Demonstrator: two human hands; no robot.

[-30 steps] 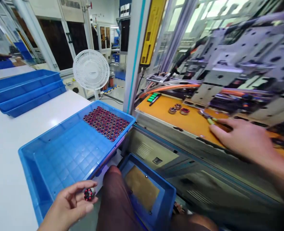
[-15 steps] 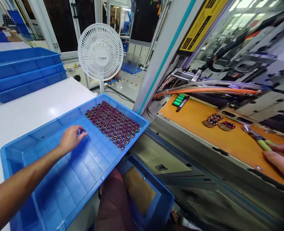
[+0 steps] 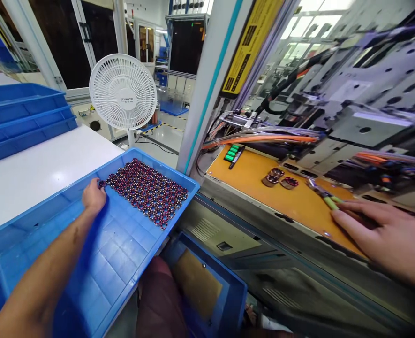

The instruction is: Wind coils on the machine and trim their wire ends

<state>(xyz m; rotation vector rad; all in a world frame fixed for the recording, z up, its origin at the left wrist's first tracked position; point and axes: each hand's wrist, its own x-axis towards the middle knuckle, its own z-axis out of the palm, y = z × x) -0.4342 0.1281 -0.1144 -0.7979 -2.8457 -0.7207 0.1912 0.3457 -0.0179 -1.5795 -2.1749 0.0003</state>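
Observation:
My left hand [image 3: 94,195] is closed on a small stator [image 3: 102,183], a dark ring with reddish parts. It is at the far left corner of a block of similar stators [image 3: 147,190], packed in rows in a large blue tray [image 3: 114,256]. Over the orange worktop, my right hand [image 3: 386,230] grips the green handles of a pair of pliers [image 3: 328,199], their metal jaws pointing left. Left of the jaws, several copper-wound stators [image 3: 272,178] stand on the orange surface.
A white fan [image 3: 123,91] stands behind the tray. Stacked blue trays [image 3: 27,117] occupy the left of the white table [image 3: 57,171]. Machine parts and orange cables [image 3: 263,139] overhang the worktop [image 3: 295,206]. A lower blue bin [image 3: 233,295] and a green-celled holder [image 3: 233,154] are also here.
My left hand has carried the stator across the tray to the edge of the packed rows. The view has turned rightward, showing more of my right hand, still on the pliers.

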